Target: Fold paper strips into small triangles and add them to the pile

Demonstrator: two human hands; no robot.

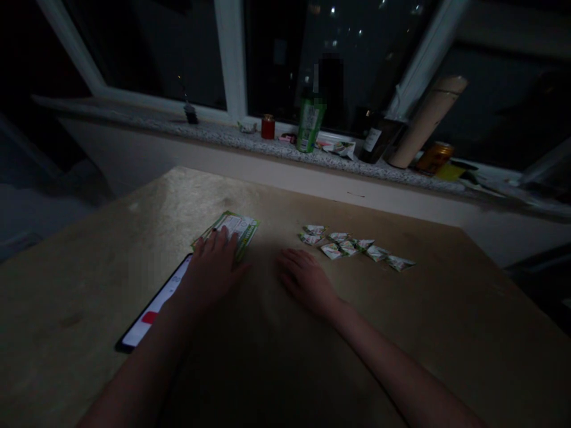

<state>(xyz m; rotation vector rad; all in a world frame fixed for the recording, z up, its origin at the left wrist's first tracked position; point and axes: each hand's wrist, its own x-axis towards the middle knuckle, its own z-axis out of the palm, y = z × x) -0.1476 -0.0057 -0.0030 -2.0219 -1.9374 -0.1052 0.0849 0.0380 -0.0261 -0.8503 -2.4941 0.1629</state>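
Observation:
My left hand (213, 261) lies with its fingers spread over flat green-and-white packets (245, 229) on the table. It presses on them from above and grips nothing. Part of the packets is hidden under the fingers. My right hand (306, 278) rests palm down on the bare tabletop, fingers stretched forward and holding nothing. To its right lie several small crumpled green-and-white wrappers (348, 246), apart from the fingertips. A phone (167, 297) with a lit screen and a red button lies partly beneath my left forearm.
The wooden table (401, 333) reaches to a wall under a granite windowsill (250, 139). On the sill stand a red jar (267, 127), a green bottle (311, 125), a dark bottle (372, 142), a tall leaning beige cylinder (428, 122) and an orange can (435, 157). The room is dim.

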